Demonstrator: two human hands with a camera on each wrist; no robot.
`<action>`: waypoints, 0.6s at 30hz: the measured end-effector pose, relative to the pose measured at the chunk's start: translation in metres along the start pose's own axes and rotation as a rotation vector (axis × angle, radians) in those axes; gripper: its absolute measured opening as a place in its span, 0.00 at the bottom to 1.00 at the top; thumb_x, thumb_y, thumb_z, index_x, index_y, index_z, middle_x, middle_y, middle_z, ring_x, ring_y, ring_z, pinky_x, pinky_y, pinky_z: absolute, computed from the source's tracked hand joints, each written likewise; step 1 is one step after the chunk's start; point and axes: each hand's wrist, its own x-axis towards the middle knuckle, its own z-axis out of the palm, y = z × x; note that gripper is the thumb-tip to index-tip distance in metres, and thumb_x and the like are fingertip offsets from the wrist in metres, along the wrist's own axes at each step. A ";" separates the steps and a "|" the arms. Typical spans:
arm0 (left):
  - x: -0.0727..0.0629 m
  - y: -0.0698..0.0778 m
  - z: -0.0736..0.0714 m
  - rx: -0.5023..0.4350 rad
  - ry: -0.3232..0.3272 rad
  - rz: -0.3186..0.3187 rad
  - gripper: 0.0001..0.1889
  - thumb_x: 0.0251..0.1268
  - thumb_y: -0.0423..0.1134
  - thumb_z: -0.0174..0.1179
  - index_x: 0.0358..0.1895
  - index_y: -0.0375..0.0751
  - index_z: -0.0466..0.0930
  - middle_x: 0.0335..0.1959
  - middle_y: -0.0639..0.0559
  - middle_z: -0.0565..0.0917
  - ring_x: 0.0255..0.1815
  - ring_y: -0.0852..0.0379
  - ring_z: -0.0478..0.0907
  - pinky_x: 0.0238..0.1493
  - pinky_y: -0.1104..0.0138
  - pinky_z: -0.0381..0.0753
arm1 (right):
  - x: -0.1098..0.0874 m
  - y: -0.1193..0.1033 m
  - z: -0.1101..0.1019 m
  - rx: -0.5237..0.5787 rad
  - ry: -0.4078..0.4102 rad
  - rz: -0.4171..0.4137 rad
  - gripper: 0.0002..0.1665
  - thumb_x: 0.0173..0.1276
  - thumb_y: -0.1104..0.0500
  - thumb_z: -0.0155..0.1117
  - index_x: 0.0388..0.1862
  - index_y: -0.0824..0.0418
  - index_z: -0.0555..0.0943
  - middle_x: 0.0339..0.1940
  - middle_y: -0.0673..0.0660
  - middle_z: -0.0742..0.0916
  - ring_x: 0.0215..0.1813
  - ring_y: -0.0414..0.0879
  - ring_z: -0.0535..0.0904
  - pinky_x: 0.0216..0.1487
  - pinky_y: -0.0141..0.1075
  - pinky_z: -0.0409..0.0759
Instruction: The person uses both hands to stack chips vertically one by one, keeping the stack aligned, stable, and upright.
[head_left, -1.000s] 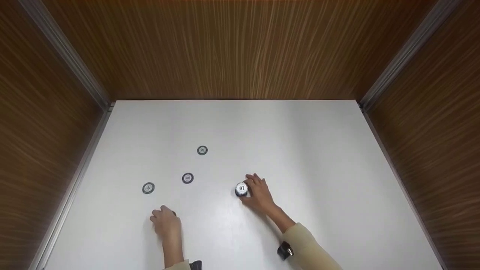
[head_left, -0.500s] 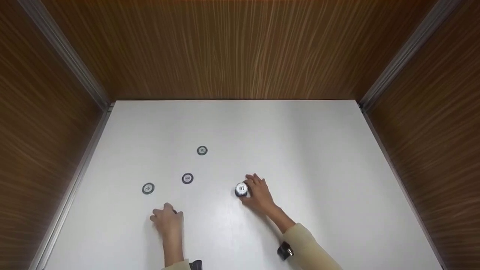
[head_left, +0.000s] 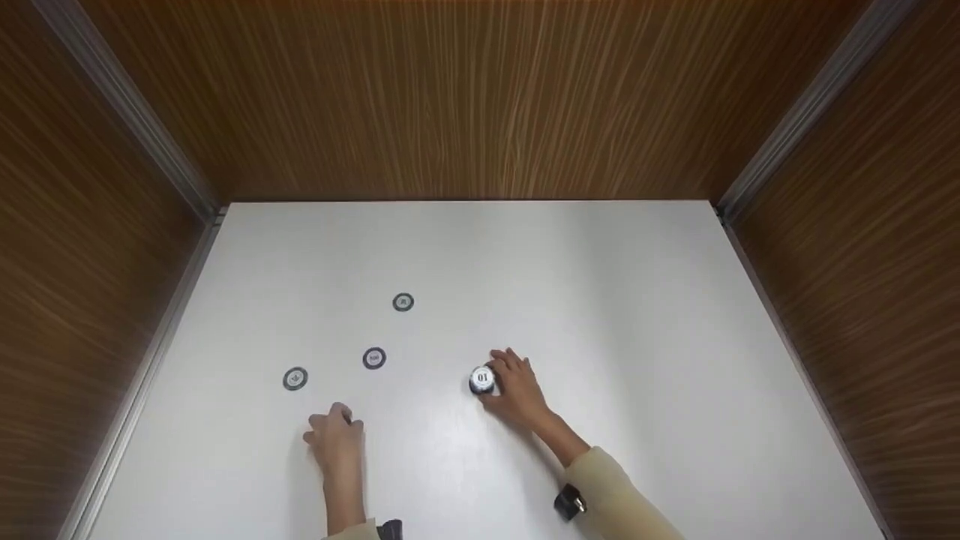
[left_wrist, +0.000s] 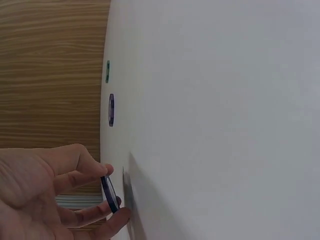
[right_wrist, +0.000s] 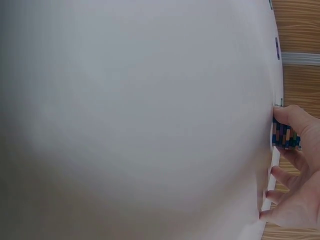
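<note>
My left hand (head_left: 335,442) pinches a dark-edged poker chip (left_wrist: 109,194) between thumb and fingers, close over the white table (head_left: 637,315). In the left wrist view that chip is tilted on its edge; in the head view the fingers hide most of it. To the right, a short upright stack of poker chips (head_left: 482,379) stands on the table, its top chip white and marked 10. Thumb and forefinger of my right hand (head_left: 519,391) curl round this stack. The right wrist view shows the several layered colours of its side (right_wrist: 285,135).
Three single chips lie flat and apart: a green-edged chip (head_left: 403,302) farthest back, a purple-edged chip (head_left: 374,358) in front of it, and another chip (head_left: 295,379) ahead of the left hand. Wood-grain panels (head_left: 480,97) wall the table at the back and sides.
My left hand has shifted slightly forward, its fingers turning the chip within the grip. My right hand stays at the stack, and the loose chips lie as before.
</note>
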 end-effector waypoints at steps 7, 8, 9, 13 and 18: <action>0.001 0.000 0.001 0.006 0.014 0.021 0.06 0.58 0.27 0.55 0.34 0.24 0.78 0.37 0.30 0.68 0.41 0.35 0.65 0.36 0.53 0.72 | 0.000 -0.001 0.000 0.002 0.014 -0.012 0.27 0.49 0.57 0.72 0.46 0.64 0.74 0.58 0.63 0.74 0.65 0.64 0.60 0.63 0.62 0.51; 0.000 0.000 0.001 0.006 0.013 0.019 0.06 0.58 0.26 0.55 0.35 0.24 0.78 0.38 0.30 0.68 0.41 0.35 0.65 0.36 0.53 0.72 | 0.000 -0.001 0.000 0.005 0.010 -0.007 0.27 0.49 0.56 0.72 0.47 0.64 0.75 0.58 0.63 0.73 0.65 0.64 0.60 0.63 0.61 0.51; 0.001 0.000 0.001 0.009 0.012 0.019 0.06 0.57 0.26 0.56 0.35 0.24 0.78 0.38 0.30 0.68 0.41 0.35 0.65 0.36 0.52 0.72 | 0.000 -0.001 0.001 0.008 0.006 -0.001 0.27 0.49 0.56 0.72 0.47 0.63 0.75 0.58 0.63 0.73 0.65 0.63 0.60 0.64 0.61 0.50; 0.000 -0.001 0.001 0.021 0.001 0.020 0.08 0.54 0.23 0.56 0.38 0.23 0.77 0.40 0.29 0.67 0.42 0.34 0.65 0.37 0.52 0.74 | 0.001 -0.002 0.001 0.011 -0.005 0.011 0.27 0.49 0.56 0.72 0.47 0.63 0.74 0.59 0.62 0.73 0.66 0.63 0.59 0.64 0.60 0.49; -0.001 -0.002 0.001 0.049 0.003 0.055 0.09 0.55 0.20 0.52 0.39 0.22 0.77 0.39 0.28 0.67 0.42 0.34 0.65 0.37 0.52 0.73 | 0.000 -0.003 0.000 0.013 -0.021 0.017 0.27 0.50 0.56 0.72 0.47 0.62 0.74 0.59 0.62 0.72 0.66 0.63 0.58 0.64 0.60 0.48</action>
